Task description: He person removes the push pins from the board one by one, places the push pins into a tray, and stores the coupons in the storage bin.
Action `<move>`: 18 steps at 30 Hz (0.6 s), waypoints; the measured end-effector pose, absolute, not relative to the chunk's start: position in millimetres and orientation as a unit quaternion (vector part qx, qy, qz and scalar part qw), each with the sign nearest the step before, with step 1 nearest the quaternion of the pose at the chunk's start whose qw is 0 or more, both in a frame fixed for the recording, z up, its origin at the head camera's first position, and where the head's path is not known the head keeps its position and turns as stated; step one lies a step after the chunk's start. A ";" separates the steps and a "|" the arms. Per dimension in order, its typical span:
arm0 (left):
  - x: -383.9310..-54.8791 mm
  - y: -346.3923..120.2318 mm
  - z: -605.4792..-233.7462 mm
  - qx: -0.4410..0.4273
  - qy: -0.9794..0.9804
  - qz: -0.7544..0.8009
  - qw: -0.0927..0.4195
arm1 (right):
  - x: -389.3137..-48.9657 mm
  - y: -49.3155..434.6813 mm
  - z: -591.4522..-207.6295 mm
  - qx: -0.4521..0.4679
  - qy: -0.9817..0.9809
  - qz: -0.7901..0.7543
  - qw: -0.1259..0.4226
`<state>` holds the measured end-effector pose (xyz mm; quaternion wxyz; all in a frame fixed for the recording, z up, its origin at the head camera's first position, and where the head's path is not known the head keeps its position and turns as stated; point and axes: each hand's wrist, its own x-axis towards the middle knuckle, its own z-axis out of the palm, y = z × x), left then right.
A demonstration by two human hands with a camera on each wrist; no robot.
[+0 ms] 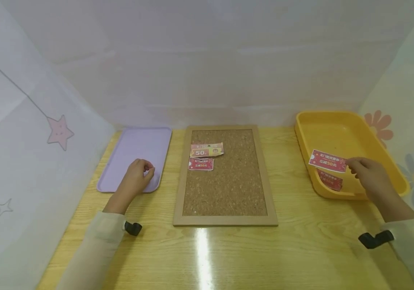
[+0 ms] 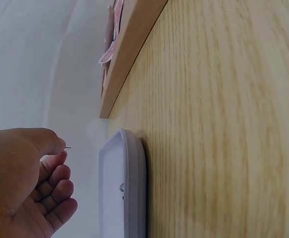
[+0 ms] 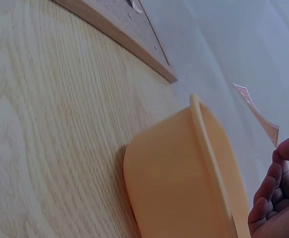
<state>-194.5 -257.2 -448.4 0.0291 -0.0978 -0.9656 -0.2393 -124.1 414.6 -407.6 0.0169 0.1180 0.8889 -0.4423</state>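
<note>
Between thumb and fingertips, my left hand [image 1: 137, 176] pinches a small thumbtack [image 2: 68, 147]; only its thin metal point shows. This hand is over the front of the purple tray [image 1: 139, 155]. My right hand [image 1: 369, 175] pinches the right end of a red coupon [image 1: 327, 161] above the yellow basin [image 1: 340, 135]. In the right wrist view that coupon [image 3: 257, 115] looks slightly bent. A second red coupon [image 1: 330, 180] lies in the basin, partly covered by the held one. On the cork board [image 1: 228, 189] are a yellow-and-red coupon [image 1: 207, 150] and a red coupon [image 1: 201, 164] below it.
The framed board stands between tray and basin on the wooden table [image 1: 235, 257]. Tiny shiny pieces [image 2: 122, 188] lie in the tray. Pale cloth walls [image 1: 207, 80] enclose the back and sides.
</note>
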 end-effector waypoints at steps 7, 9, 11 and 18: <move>-193.6 -259.5 -450.6 -0.099 -0.965 -0.239 0.031 | -119.8 430.1 -411.0 0.135 0.879 -0.456 0.027; -193.3 -260.0 -451.1 -0.099 -0.965 -0.239 0.031 | -117.7 434.5 -412.1 0.138 0.880 -0.454 0.030; -192.6 -260.6 -451.7 -0.099 -0.966 -0.238 0.030 | -115.9 438.2 -413.5 0.142 0.880 -0.453 0.032; -188.8 -262.5 -452.9 -0.095 -0.967 -0.234 0.026 | -111.9 446.3 -416.6 0.143 0.886 -0.439 0.040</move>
